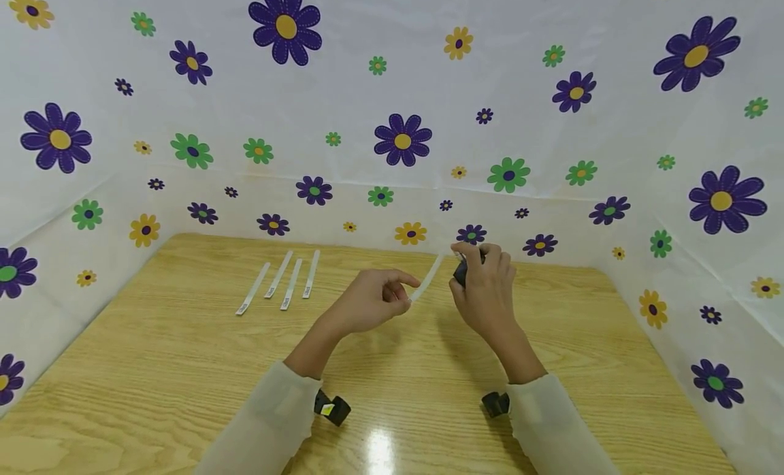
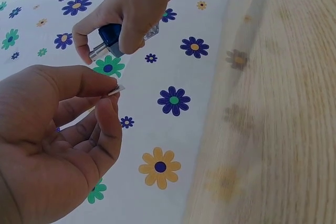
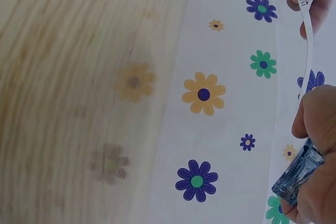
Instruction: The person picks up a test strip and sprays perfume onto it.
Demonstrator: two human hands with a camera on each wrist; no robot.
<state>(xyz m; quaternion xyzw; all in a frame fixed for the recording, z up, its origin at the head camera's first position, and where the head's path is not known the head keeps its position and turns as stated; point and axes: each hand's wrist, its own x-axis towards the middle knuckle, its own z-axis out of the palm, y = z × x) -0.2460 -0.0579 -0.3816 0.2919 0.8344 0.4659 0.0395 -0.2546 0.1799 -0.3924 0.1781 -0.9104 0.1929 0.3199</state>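
Note:
My left hand pinches the printed end of a white paper test strip between thumb and index finger, above the table. The strip slants up and away toward my right hand. That hand grips a small dark blue glass spray bottle, its index finger on the silver spray nozzle. In the right wrist view the bottle shows faceted glass with lettering, and the strip bends slightly, its far end overlapped by the right hand's fingers.
Several more white strips lie side by side at the back left of the wooden table, printed ends toward me. A white cloth with flower prints hangs behind and on both sides. Black wrist devices sit below both sleeves.

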